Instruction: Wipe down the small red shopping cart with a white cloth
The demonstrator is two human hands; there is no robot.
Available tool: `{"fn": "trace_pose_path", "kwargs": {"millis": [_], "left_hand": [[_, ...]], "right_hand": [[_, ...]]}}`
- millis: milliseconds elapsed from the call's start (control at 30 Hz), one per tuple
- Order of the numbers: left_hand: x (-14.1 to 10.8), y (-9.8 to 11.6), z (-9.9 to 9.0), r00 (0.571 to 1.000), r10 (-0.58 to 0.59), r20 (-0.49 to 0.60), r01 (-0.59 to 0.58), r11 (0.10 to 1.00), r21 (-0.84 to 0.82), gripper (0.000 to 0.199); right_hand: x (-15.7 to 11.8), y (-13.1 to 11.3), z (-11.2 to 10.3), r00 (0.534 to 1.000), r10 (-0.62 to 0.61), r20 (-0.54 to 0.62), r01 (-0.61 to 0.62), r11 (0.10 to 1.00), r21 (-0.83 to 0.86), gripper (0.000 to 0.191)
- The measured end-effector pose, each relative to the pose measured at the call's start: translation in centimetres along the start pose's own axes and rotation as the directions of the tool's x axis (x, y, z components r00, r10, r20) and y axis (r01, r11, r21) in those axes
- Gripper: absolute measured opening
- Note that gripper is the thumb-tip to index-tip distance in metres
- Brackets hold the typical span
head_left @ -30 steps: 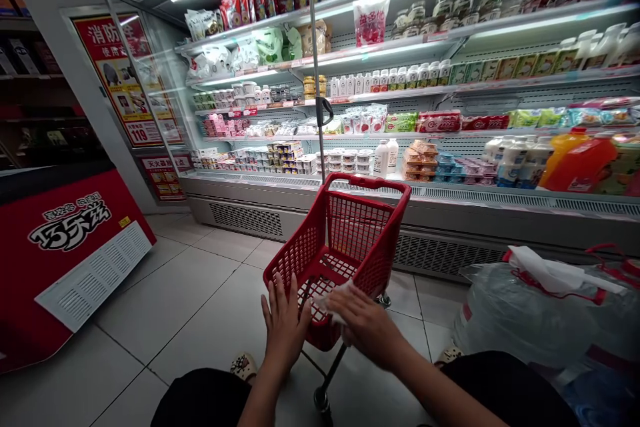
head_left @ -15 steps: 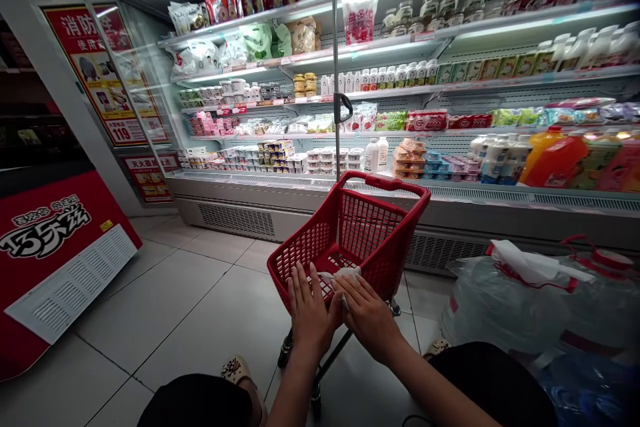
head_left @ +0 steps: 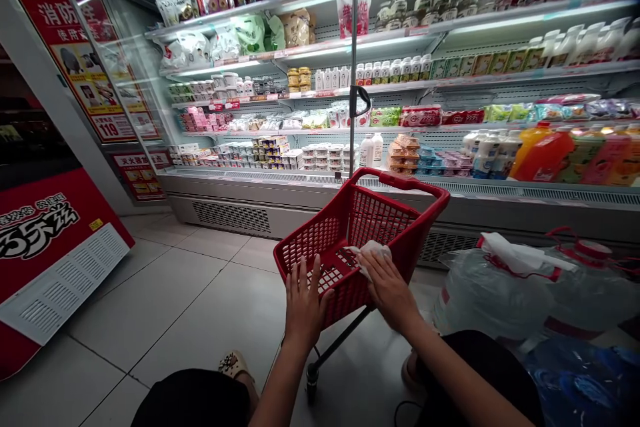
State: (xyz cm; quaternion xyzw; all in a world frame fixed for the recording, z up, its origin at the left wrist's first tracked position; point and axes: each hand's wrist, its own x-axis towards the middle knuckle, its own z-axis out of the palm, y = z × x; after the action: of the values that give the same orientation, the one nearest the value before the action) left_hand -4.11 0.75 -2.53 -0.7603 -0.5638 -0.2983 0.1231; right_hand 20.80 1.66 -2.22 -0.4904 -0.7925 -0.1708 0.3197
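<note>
A red plastic shopping cart [head_left: 423, 217] stands before me, its mesh basket angled toward the fridge shelves. My left hand [head_left: 305, 317] lies spread against the near corner of the basket, fingers stretched over the rim. Under the fingers of my right hand [head_left: 393, 290] is a crumpled white tissue [head_left: 369, 253], pressed on the basket's right-hand rim. The palm hides part of the tissue.
An open refrigerated display [head_left: 280, 177] with several rows of dairy and drinks runs behind the cart. Large water bottles [head_left: 500, 293] stand on the right. A red freezer [head_left: 55, 240] is at left. My knees frame the cart.
My hands have moved apart; the right one slid right along the rim with the tissue. The cart has shifted and turned slightly to the right in view.
</note>
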Motion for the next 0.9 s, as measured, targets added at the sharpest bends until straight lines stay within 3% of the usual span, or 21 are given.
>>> {"fn": "trace_pose_path", "kwargs": {"millis": [133,233,300,400,500,600,700,833,900], "left_hand": [[0.3,0.3,-0.7,0.996,0.086,0.006,-0.086,0.996,0.011,0.069],[0.3,0.1,-1.0,0.994,0.113,0.01,-0.113,0.993,0.019,0.07],[0.2,0.0,-1.1,0.992,0.123,0.01,-0.123,0.992,0.03,0.07],[0.2,-0.1,-1.0,0.992,0.123,-0.002,-0.123,0.991,0.043,0.071],[0.3,-0.1,-0.9,0.993,0.117,-0.007,-0.117,0.993,0.033,0.071],[0.5,0.1,-0.5,0.993,0.115,0.0,-0.115,0.993,0.016,0.071],[0.7,0.3,0.1,0.994,0.108,0.007,-0.108,0.994,0.005,0.073],[0.6,0.3,0.0,0.992,0.117,0.044,-0.115,0.992,-0.05,0.076],[0.4,0.0,-0.4,0.99,0.127,0.061,-0.122,0.989,-0.08,0.077]], "right_hand": [[-0.2,-5.3,0.5,0.993,-0.074,0.09,0.07,0.996,0.051,0.079],[-0.1,-6.8,0.0,0.979,-0.157,0.13,0.149,0.986,0.068,0.077],[-0.1,-5.9,-0.6,0.968,-0.207,0.141,0.201,0.978,0.058,0.077],[-0.3,-2.6,-1.5,0.969,-0.214,0.125,0.213,0.977,0.018,0.078],[-0.7,1.0,-2.1,0.99,-0.116,0.085,0.12,0.992,-0.046,0.073],[-1.0,2.1,-2.1,0.999,-0.016,0.035,0.019,0.997,-0.08,0.07],[-0.8,-0.9,-1.2,1.0,-0.009,-0.009,0.009,0.998,-0.06,0.072],[-0.3,-7.0,-0.3,0.993,-0.115,0.035,0.113,0.992,0.05,0.074],[-0.3,-8.2,-0.4,0.984,-0.168,0.054,0.163,0.983,0.087,0.072]]}}
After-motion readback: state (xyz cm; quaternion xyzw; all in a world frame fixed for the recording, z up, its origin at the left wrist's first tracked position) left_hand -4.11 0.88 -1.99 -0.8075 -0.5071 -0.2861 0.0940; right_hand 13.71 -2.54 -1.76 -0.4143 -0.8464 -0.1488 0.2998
